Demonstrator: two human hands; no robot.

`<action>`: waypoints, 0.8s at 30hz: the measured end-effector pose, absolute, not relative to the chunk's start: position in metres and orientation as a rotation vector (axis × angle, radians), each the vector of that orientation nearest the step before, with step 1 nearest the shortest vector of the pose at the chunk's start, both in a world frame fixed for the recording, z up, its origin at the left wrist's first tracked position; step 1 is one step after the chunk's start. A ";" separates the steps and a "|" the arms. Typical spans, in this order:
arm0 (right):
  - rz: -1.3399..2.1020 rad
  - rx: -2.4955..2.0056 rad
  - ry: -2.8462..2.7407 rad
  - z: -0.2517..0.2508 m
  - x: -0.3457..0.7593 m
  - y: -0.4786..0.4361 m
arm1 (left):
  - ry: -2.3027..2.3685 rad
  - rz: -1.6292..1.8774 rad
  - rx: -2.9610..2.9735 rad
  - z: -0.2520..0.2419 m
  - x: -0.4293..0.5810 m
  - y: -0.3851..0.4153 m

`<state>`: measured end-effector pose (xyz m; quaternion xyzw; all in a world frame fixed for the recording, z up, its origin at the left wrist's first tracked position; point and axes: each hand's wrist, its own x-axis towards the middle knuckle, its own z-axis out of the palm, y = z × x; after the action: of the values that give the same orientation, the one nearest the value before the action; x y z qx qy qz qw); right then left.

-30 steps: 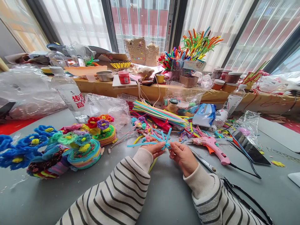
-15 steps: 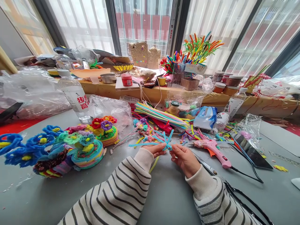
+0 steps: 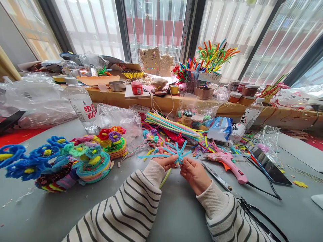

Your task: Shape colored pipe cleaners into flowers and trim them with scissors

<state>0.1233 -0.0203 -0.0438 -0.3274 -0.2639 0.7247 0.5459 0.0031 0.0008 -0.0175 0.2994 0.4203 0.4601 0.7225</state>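
Between my hands, above the grey table, is a light blue pipe cleaner piece (image 3: 179, 155) with several spokes fanning out and one long stem pointing left. My left hand (image 3: 166, 162) pinches its left side, the stem running over the fingers. My right hand (image 3: 193, 172) grips the lower right of the centre with thumb and forefinger. The fingertips nearly meet and hide part of the join. Below the left hand a yellow-green pipe cleaner (image 3: 165, 178) lies on the table. Scissors (image 3: 222, 181) rest beside my right wrist, partly hidden by the sleeve.
A pink glue gun (image 3: 229, 161) with a black cord lies right of my hands. Bundled pipe cleaners (image 3: 174, 126) are piled behind. Fuzzy blue flowers (image 3: 45, 153) and coiled pots (image 3: 94, 169) stand left. A water bottle (image 3: 82, 107), a blue packet (image 3: 220, 129) and a phone (image 3: 270, 166) surround the work.
My right hand has shifted slightly left, closer to my left hand. The pipe cleaner spokes now spread wider, with one showing out to the right. The view has moved a little.
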 end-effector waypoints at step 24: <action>1.768 -0.733 -0.612 -0.043 0.120 -0.022 | 0.899 1.108 0.684 -0.020 0.005 0.001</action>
<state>0.1197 -0.0216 -0.0434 -0.3079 -0.2572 0.7426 0.5363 0.0055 0.0008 -0.0195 0.3075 0.4041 0.4979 0.7030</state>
